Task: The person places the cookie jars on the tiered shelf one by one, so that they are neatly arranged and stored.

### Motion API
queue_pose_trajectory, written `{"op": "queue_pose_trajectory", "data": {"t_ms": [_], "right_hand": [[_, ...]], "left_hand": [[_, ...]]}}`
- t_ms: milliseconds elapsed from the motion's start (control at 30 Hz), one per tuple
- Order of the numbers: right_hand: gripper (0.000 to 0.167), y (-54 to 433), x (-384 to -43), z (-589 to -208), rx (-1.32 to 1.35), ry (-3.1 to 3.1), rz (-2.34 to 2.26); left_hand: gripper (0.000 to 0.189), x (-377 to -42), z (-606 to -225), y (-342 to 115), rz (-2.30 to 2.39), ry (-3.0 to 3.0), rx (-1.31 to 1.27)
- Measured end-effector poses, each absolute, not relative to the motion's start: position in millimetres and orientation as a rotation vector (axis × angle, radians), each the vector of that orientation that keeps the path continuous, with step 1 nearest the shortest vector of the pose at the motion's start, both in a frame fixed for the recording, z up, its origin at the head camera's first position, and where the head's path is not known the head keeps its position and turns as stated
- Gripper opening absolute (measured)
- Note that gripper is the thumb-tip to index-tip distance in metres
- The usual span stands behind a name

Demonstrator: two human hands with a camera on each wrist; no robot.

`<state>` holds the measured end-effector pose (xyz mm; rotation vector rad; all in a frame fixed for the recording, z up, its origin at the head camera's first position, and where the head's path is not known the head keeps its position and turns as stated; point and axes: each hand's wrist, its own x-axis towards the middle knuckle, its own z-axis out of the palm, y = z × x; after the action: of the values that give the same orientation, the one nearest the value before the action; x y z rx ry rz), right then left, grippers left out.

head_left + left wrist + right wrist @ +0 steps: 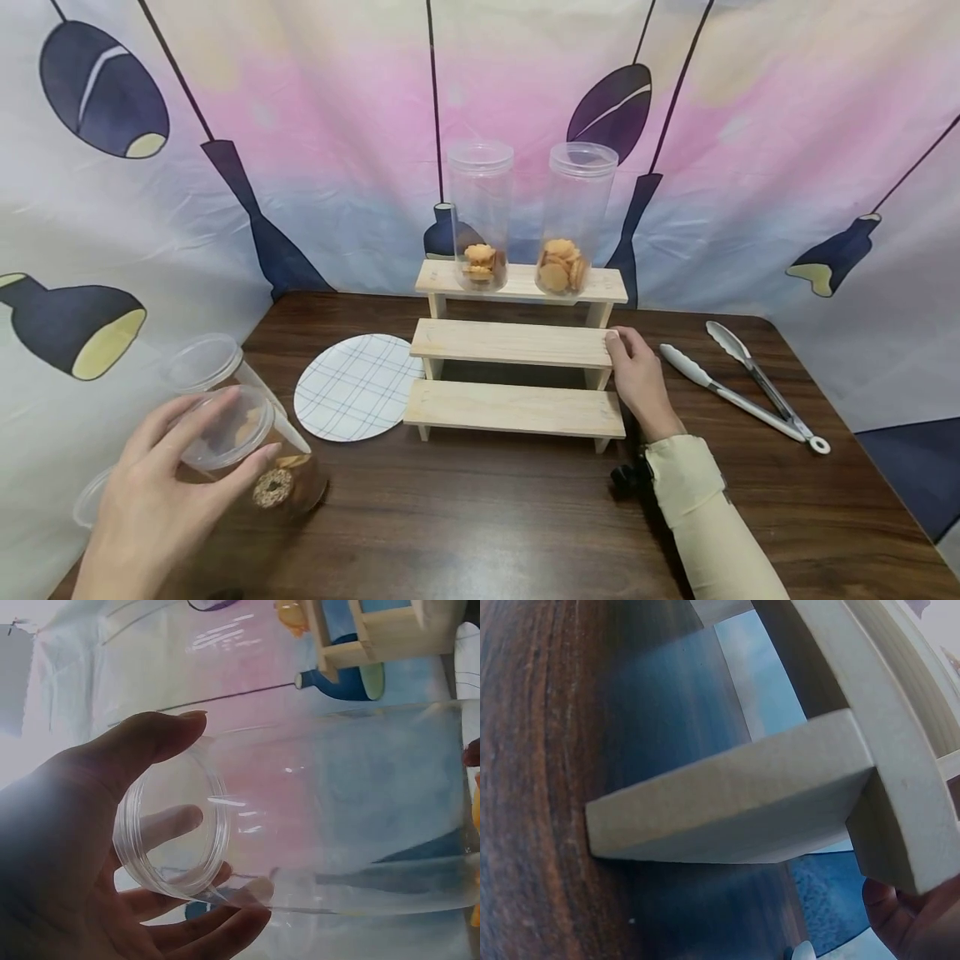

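Note:
My left hand (153, 492) grips a tall clear jar (337, 802) round its lidded top. Brown cookies (273, 487), one ring-shaped with a speckled top, show at the bottom of that jar in the head view. On the other side, my right hand (641, 379) holds the right end of the middle step of a three-step wooden stand (513, 343), thumb on top. In the right wrist view, curled fingers (889, 915) show at the corner of the stand's board. Two clear lidded jars, a left one (480, 208) and a right one (576, 217), stand on the top step with cookies inside.
Behind the held jar stands another clear jar (202, 362), and part of a further clear lid (92, 500) shows at lower left. A round checked mat (358, 387) lies left of the stand. Metal tongs (750, 392) lie spread on the brown table (480, 517) at right.

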<state>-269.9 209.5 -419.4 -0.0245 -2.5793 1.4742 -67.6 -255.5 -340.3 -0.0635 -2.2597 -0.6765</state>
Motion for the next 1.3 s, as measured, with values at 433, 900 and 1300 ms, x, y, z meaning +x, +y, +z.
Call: {"op": "queue_pose_trajectory", "data": {"t_ms": [433, 900, 1300], "right_hand": [[0.062, 212, -271, -416, -0.036, -2.598, 1.48], [0.064, 212, -273, -416, -0.035, -2.596, 1.496], [0.064, 211, -270, -420, -0.051, -2.588, 1.512]], "left_hand": [[0.072, -96, -313, -222, -0.694, -2.303, -0.178], [0.068, -132, -268, -185, -0.691, -2.261, -0.391], [0.064, -176, -244, -153, -0.795, -2.303, -0.453]]}}
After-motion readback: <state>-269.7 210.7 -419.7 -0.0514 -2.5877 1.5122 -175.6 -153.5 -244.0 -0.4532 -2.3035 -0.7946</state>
